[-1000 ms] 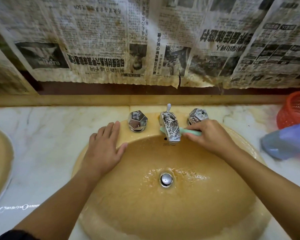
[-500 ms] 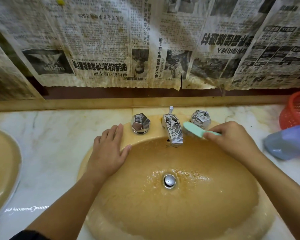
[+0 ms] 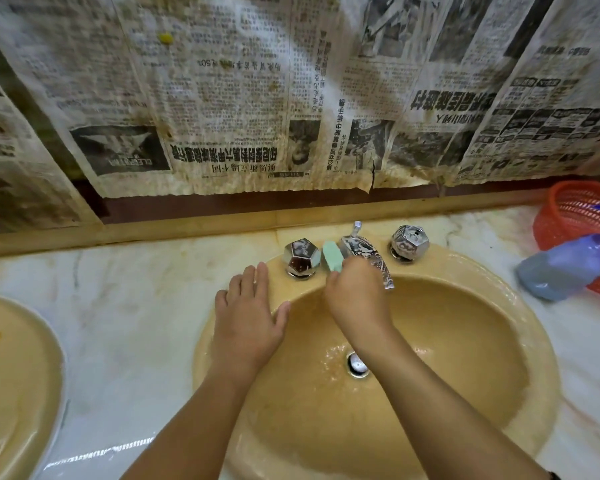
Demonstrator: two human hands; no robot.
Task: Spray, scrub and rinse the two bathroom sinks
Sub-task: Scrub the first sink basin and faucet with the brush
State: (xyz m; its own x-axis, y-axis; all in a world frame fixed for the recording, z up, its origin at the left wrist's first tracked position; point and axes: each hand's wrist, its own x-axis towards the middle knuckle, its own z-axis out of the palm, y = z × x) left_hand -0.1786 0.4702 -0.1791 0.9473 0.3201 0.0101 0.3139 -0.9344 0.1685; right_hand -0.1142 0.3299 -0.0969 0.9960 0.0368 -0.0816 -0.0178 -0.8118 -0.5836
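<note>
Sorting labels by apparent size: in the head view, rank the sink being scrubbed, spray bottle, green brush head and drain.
1. Sink
2. Spray bottle
3. Green brush head, partly hidden
4. Drain; close to the brush head, unsure.

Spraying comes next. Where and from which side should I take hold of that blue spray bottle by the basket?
Probably the neck just under the trigger head. The spray bottle lies on its side on the counter, its wide base towards the sink and its head up against the red basket. The right hand is nearer, but it holds the green brush. Come from above, fingers around the neck.
</note>
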